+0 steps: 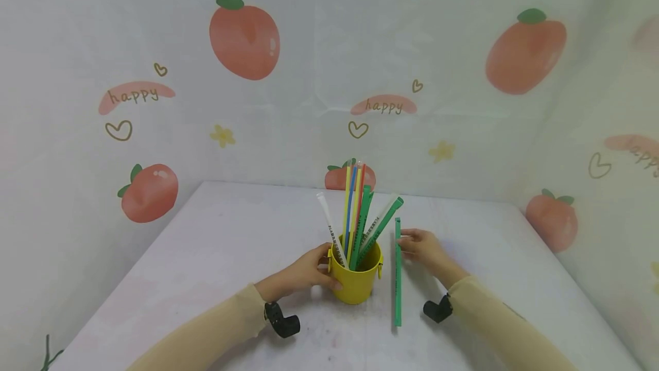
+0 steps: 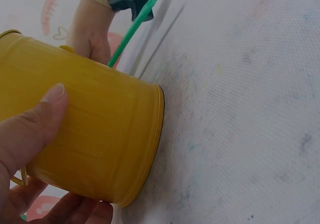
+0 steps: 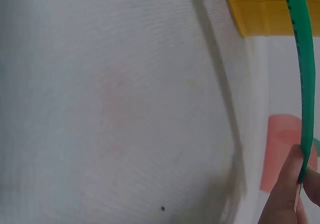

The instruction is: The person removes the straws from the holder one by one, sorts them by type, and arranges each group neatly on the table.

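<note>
A small yellow metal bucket (image 1: 352, 288) stands on the table, with my left hand (image 1: 304, 271) gripping its left side. In the left wrist view the thumb (image 2: 37, 119) lies along the bucket's wall and the other fingers curl around beneath. To the right of the bucket, my right hand (image 1: 423, 250) pinches a long green wrapped straw (image 1: 398, 288) near its far end. The right wrist view shows this straw bowing slightly above the table, fingertips (image 3: 295, 169) on it. Inside the bucket lean several straws: white printed wrappers (image 1: 329, 219), green wrappers (image 1: 387, 218), and yellow, blue and red ones (image 1: 352, 194).
A white table (image 1: 231, 216) with faint stains lies under everything. Behind it hangs a pale cloth (image 1: 309, 74) printed with peaches and "happy" lettering. Black wrist cameras (image 1: 282, 320) sit on both forearms, over beige sleeves (image 1: 221, 325).
</note>
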The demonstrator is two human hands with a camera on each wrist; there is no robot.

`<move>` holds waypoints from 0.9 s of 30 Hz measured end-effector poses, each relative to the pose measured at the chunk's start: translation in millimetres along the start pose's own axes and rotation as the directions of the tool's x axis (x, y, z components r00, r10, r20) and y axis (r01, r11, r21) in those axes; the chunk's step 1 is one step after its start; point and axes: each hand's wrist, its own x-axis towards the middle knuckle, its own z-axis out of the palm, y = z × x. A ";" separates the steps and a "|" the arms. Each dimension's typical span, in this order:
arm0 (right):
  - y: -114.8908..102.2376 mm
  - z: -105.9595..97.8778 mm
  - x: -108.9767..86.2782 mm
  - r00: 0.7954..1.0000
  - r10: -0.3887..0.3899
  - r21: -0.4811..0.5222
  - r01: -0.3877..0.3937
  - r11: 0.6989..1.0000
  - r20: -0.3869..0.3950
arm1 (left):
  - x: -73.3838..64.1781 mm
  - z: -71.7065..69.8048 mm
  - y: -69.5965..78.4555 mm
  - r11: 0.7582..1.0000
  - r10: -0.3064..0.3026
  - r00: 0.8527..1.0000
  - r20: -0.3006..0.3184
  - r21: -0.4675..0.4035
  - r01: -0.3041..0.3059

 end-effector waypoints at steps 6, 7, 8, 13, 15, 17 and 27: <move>1.3 6.8 2.3 0.999 0.031 -0.051 -0.031 0.998 -0.008 | 0.3 -0.1 -0.4 1.000 0.012 1.000 0.002 -0.001 -0.012; 1.3 8.1 2.8 0.999 0.037 -0.060 -0.038 0.997 -0.012 | 0.3 -0.1 -0.6 1.000 0.013 1.000 0.003 -0.001 -0.013; 1.2 9.2 3.1 0.999 0.038 -0.075 -0.038 0.996 -0.013 | 0.5 -0.1 -1.1 1.000 0.016 1.000 0.004 -0.001 -0.016; 2.0 14.6 6.3 0.997 0.074 -0.104 -0.077 0.992 -0.036 | 0.7 -0.1 -1.8 1.000 0.012 1.000 0.004 -0.003 -0.012; 1.8 16.6 7.4 0.994 0.103 -0.121 -0.108 0.987 -0.047 | 0.5 0.2 -1.2 1.000 0.010 1.000 0.001 0.000 -0.010; 2.1 18.0 8.6 0.990 0.128 -0.131 -0.135 0.982 -0.056 | -0.1 0.6 -0.5 1.000 0.002 1.000 -0.002 -0.004 -0.002; 4.2 21.4 12.1 0.977 0.192 -0.112 -0.202 0.973 -0.094 | -0.6 0.4 -0.5 1.000 0.001 1.000 -0.006 0.005 -0.001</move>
